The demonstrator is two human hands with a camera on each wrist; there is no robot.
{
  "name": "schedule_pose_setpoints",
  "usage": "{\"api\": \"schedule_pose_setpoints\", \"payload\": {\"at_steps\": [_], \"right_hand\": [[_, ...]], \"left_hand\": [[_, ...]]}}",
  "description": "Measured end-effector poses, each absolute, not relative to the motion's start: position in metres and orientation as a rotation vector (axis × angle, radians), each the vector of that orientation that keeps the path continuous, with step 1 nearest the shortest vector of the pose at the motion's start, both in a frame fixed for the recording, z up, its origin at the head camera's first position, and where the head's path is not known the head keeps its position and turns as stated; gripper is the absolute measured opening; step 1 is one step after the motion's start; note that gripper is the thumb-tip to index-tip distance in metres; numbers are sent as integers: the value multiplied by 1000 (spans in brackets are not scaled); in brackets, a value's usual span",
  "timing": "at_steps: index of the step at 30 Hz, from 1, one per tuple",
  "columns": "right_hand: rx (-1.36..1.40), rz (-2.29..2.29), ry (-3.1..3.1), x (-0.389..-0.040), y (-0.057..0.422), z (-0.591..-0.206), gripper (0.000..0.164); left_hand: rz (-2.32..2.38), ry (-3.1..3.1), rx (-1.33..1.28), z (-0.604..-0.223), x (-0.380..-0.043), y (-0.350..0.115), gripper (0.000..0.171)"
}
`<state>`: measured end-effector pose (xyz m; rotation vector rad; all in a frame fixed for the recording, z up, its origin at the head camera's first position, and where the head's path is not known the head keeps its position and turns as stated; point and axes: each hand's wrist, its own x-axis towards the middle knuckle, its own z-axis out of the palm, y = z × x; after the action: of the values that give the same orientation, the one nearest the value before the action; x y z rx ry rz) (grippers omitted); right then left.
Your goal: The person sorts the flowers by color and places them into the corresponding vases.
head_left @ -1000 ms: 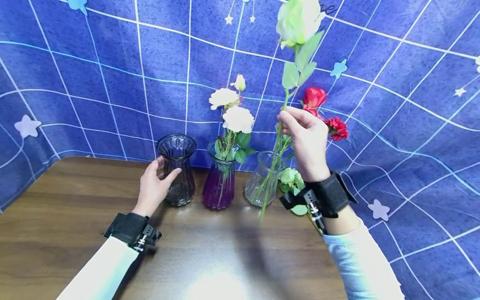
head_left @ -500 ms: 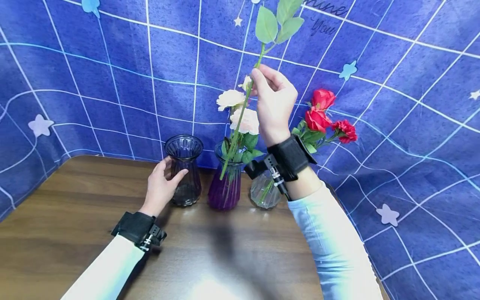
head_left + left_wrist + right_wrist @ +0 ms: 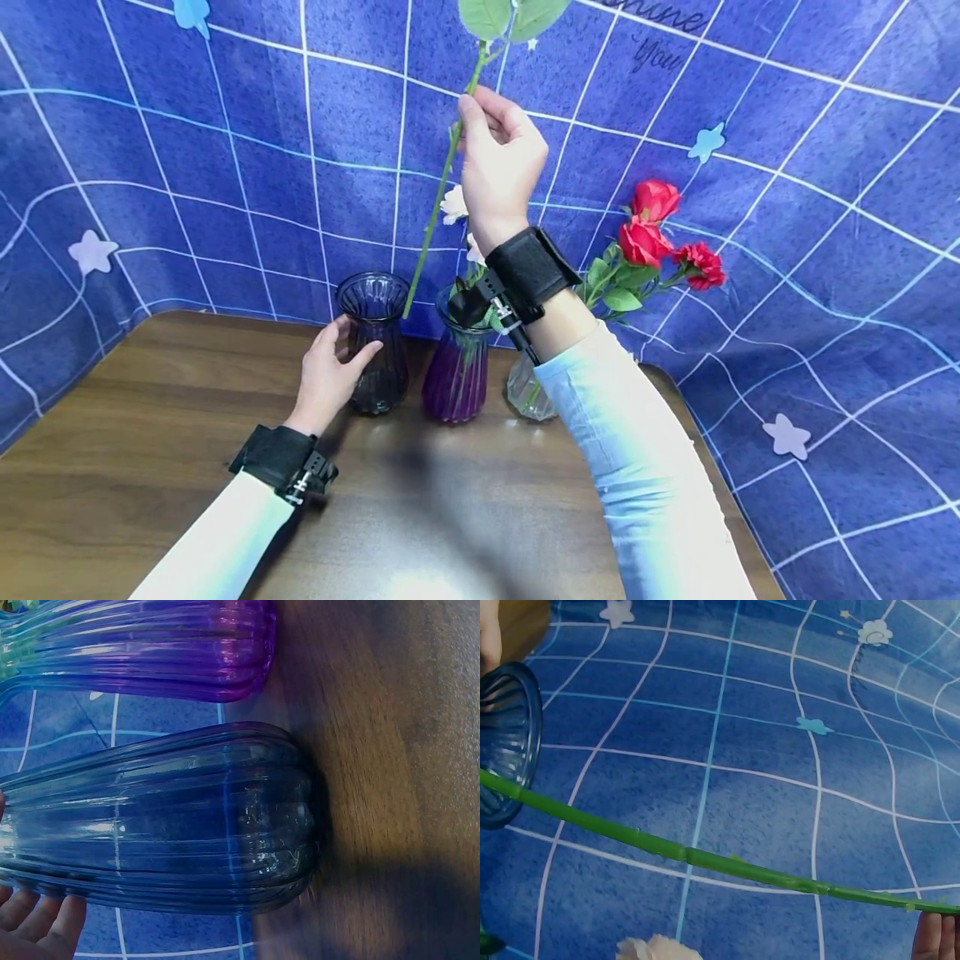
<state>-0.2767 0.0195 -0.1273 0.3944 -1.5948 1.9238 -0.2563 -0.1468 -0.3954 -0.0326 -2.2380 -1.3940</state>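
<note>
My left hand [image 3: 330,375] holds a dark grey ribbed glass vase [image 3: 380,375] at its side, thumb in front and fingers behind. That vase [image 3: 165,817] stands upright on the table in the left wrist view. High above the vases, my right hand [image 3: 504,158] pinches the green stem [image 3: 438,204] of a rose between thumb and fingers. The stem slants down to the left, its lower end beside the grey vase's rim. Two leaves [image 3: 483,12] show at the top edge; the bloom is out of view. In the right wrist view the stem [image 3: 705,857] overlaps the vase's mouth [image 3: 531,727].
A purple-blue vase [image 3: 454,383] with pale flowers [image 3: 453,204] stands right of the grey one, partly behind my right wrist. Further right is a clear vase [image 3: 529,396], mostly hidden by my arm, with red flowers [image 3: 647,242] above it. A blue patterned cloth [image 3: 225,167] hangs behind the table [image 3: 187,400].
My right hand has carried the rose left and upward, from over the clear vase past the purple one to the grey vase. My left hand has stayed on the grey vase.
</note>
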Motion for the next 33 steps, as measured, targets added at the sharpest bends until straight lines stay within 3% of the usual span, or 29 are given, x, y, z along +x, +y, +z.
{"api": "schedule_pose_setpoints", "payload": {"at_steps": [12,33], "right_hand": [[475,1900,-1570,-277,-11,-125,21],[449,1723,-1869,-291,-33,-172,19]], "left_hand": [[-1356,-2218,-61,-397,-257,-150,58],[-1376,-2251,-61,-396,-256,-152,59]]}}
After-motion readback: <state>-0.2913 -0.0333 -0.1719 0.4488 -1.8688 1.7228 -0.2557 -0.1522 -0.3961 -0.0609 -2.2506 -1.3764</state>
